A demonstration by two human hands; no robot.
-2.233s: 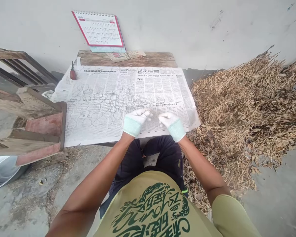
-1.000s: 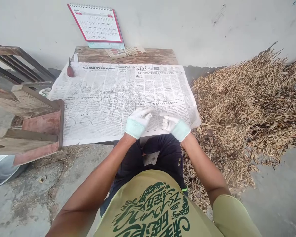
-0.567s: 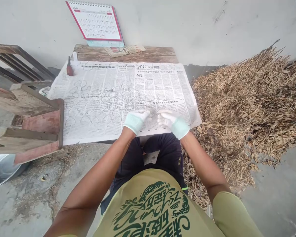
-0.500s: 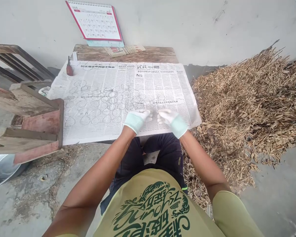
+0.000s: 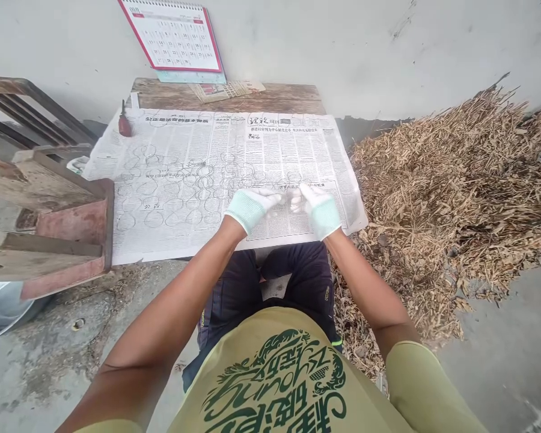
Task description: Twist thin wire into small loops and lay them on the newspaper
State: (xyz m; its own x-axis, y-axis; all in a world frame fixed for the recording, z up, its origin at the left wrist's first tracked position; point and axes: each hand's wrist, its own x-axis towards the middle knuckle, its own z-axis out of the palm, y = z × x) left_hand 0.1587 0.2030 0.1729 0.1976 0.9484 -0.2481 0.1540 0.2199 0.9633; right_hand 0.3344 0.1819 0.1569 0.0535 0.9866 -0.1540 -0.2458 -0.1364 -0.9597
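Note:
My left hand (image 5: 252, 207) and my right hand (image 5: 319, 209) both wear white gloves with pale green cuffs. They meet fingertip to fingertip just above the near part of a newspaper (image 5: 193, 174) marked with many ring stains. My left fingers stretch out toward the right hand. My right fingers curl at the left fingertips and are blurred. I see no object between them. The newspaper covers a low wooden table (image 5: 279, 99).
A calendar (image 5: 175, 39) leans on the wall behind the table, with a folded paper (image 5: 228, 90) below it. A small red-handled tool (image 5: 124, 123) lies at the newspaper's far left corner. On the right is a dry plant pile (image 5: 455, 180); on the left, a wooden frame (image 5: 49, 234) and a metal basin (image 5: 0, 307).
My hands have moved closer together and slightly farther over the newspaper; the gap between their fingertips has closed. The view has tilted down a little.

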